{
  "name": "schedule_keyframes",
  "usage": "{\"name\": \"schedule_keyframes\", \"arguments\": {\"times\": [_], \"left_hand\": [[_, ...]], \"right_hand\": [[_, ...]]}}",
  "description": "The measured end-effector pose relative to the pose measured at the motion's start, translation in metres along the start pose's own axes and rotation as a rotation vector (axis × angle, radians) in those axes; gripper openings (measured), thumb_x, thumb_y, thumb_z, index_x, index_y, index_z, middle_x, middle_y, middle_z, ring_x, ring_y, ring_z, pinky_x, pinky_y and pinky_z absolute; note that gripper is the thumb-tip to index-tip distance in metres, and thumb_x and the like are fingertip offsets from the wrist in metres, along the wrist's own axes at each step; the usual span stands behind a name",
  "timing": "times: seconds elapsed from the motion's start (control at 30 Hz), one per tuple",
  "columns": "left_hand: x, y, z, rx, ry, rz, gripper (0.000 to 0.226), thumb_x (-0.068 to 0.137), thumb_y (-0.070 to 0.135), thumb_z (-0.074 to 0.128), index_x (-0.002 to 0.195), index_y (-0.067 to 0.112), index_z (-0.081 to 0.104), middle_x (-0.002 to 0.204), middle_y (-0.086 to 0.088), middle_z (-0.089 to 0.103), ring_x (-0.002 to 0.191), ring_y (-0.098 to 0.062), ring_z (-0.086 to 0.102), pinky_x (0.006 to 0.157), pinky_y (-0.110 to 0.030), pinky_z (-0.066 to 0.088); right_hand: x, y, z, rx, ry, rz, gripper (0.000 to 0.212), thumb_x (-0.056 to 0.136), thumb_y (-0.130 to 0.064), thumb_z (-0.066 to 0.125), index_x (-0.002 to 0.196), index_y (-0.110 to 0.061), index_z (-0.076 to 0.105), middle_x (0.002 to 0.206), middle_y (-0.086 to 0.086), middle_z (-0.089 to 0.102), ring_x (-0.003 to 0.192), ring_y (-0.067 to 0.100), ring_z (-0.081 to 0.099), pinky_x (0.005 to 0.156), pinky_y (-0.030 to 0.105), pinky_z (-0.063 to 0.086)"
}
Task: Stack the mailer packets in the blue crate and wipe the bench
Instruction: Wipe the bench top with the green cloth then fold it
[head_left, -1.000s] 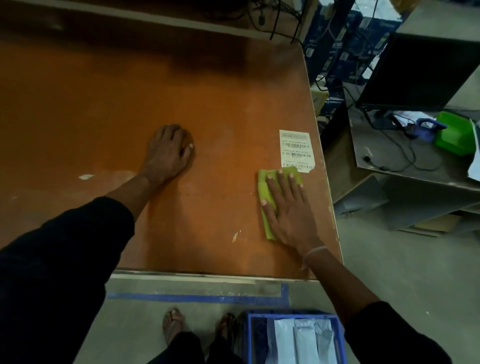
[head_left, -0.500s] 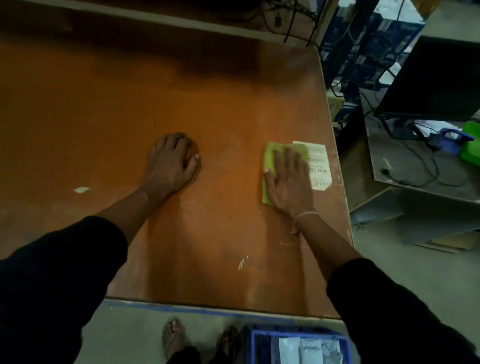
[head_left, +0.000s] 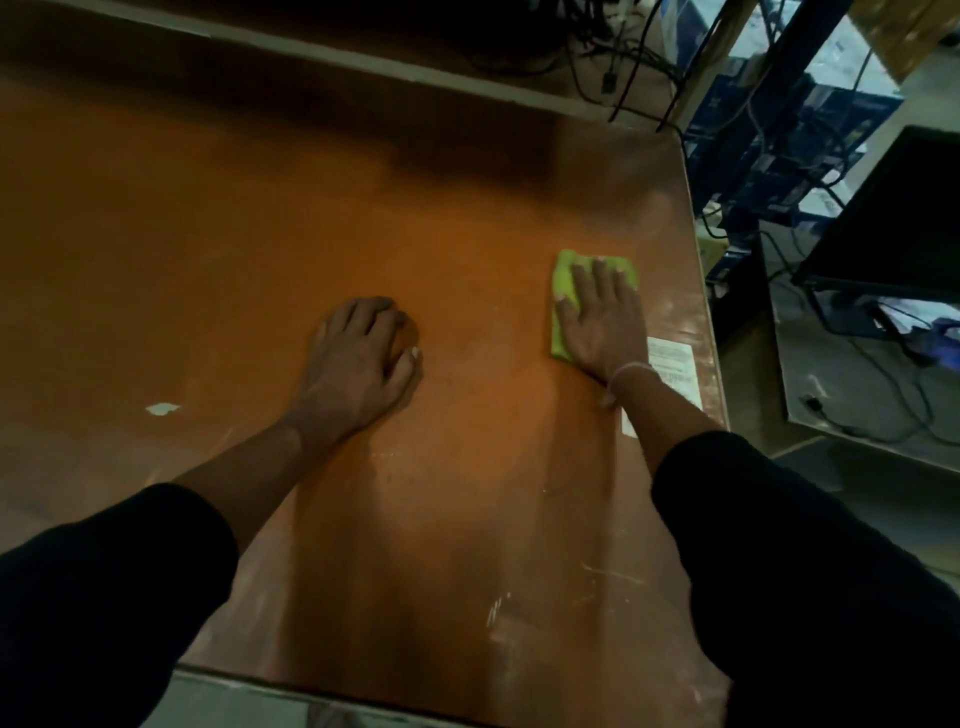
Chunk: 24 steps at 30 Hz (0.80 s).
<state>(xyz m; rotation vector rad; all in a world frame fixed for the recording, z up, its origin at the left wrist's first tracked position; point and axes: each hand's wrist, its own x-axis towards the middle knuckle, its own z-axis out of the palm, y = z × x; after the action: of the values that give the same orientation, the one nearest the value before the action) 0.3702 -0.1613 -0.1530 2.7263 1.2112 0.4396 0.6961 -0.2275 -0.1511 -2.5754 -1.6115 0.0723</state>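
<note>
Orange table (head_left: 260, 234): right hand (head_left: 602, 322) pressed flat, fingers straight, on green cloth (head_left: 563, 270); left hand (head_left: 358, 358) rested with fingers curled, empty.

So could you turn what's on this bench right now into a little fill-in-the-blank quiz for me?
1. The right hand presses flat on a cloth whose colour is ____.
2. The left hand rests on the bare bench and holds ____.
3. The white printed label lies partly under the person's ____ forearm.

Missing words: green; nothing; right
</note>
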Motion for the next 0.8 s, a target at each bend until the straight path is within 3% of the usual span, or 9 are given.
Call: {"name": "schedule_keyframes", "arguments": {"times": [0.07, 0.2, 0.37, 0.53, 0.67, 0.7, 0.8], "left_hand": [[0.0, 0.0, 0.0, 0.0, -0.002, -0.004, 0.053, 0.102, 0.053, 0.036, 0.135, 0.016, 0.053, 0.147, -0.008, 0.045, 0.134, -0.032, 0.041, 0.104, -0.05, 0.039], [-0.001, 0.002, -0.003, -0.02, 0.0, -0.008, 0.052, 0.103, 0.052, 0.037, 0.137, 0.016, 0.053, 0.148, -0.008, 0.045, 0.136, -0.032, 0.04, 0.106, -0.051, 0.038], [-0.001, 0.0, -0.001, -0.011, 0.01, 0.0, 0.053, 0.103, 0.053, 0.037, 0.137, 0.016, 0.053, 0.147, -0.008, 0.046, 0.136, -0.032, 0.04, 0.106, -0.051, 0.038], [0.0, 0.0, 0.001, -0.004, 0.017, -0.006, 0.051, 0.103, 0.052, 0.04, 0.136, 0.017, 0.054, 0.147, -0.008, 0.047, 0.136, -0.032, 0.041, 0.106, -0.051, 0.038], [0.0, -0.001, 0.001, -0.002, 0.032, -0.007, 0.047, 0.103, 0.05, 0.045, 0.136, 0.018, 0.053, 0.147, -0.007, 0.047, 0.136, -0.031, 0.041, 0.105, -0.05, 0.038], [0.0, -0.001, 0.001, -0.004, 0.032, -0.007, 0.047, 0.103, 0.05, 0.045, 0.136, 0.018, 0.053, 0.147, -0.007, 0.047, 0.136, -0.032, 0.041, 0.105, -0.05, 0.039], [-0.001, -0.003, 0.001, 0.0, 0.023, 0.002, 0.048, 0.103, 0.051, 0.042, 0.136, 0.017, 0.053, 0.147, -0.007, 0.046, 0.135, -0.032, 0.041, 0.104, -0.051, 0.04]], "right_hand": [[0.019, -0.01, 0.003, -0.009, -0.006, 0.096, 0.071, 0.099, -0.061, 0.008, 0.16, -0.025, 0.011, 0.167, 0.009, 0.005, 0.154, 0.033, 0.004, 0.124, 0.048, 0.004], [0.049, -0.021, 0.004, 0.005, -0.059, -0.232, 0.072, 0.097, -0.064, 0.009, 0.159, -0.028, 0.017, 0.167, 0.005, 0.011, 0.154, 0.029, 0.008, 0.124, 0.048, 0.01], [0.084, -0.026, 0.002, 0.0, -0.042, 0.071, 0.07, 0.098, -0.061, 0.012, 0.159, -0.027, 0.012, 0.167, 0.007, 0.004, 0.154, 0.031, 0.003, 0.124, 0.046, 0.004], [0.101, -0.036, 0.005, -0.03, -0.074, -0.274, 0.075, 0.094, -0.066, 0.006, 0.159, -0.028, 0.014, 0.167, 0.005, 0.009, 0.154, 0.027, 0.007, 0.124, 0.047, 0.008], [0.104, -0.042, 0.002, -0.019, -0.031, 0.047, 0.071, 0.097, -0.061, 0.01, 0.159, -0.027, 0.013, 0.167, 0.007, 0.006, 0.154, 0.032, 0.007, 0.123, 0.047, 0.007], [0.102, -0.052, 0.002, -0.022, -0.045, 0.04, 0.071, 0.097, -0.06, 0.01, 0.159, -0.027, 0.011, 0.167, 0.007, 0.004, 0.154, 0.032, 0.005, 0.123, 0.047, 0.006], [0.086, -0.068, 0.003, -0.016, -0.09, -0.285, 0.069, 0.099, -0.062, 0.008, 0.159, -0.028, 0.012, 0.168, 0.003, 0.004, 0.154, 0.027, 0.003, 0.124, 0.044, 0.005]]}}
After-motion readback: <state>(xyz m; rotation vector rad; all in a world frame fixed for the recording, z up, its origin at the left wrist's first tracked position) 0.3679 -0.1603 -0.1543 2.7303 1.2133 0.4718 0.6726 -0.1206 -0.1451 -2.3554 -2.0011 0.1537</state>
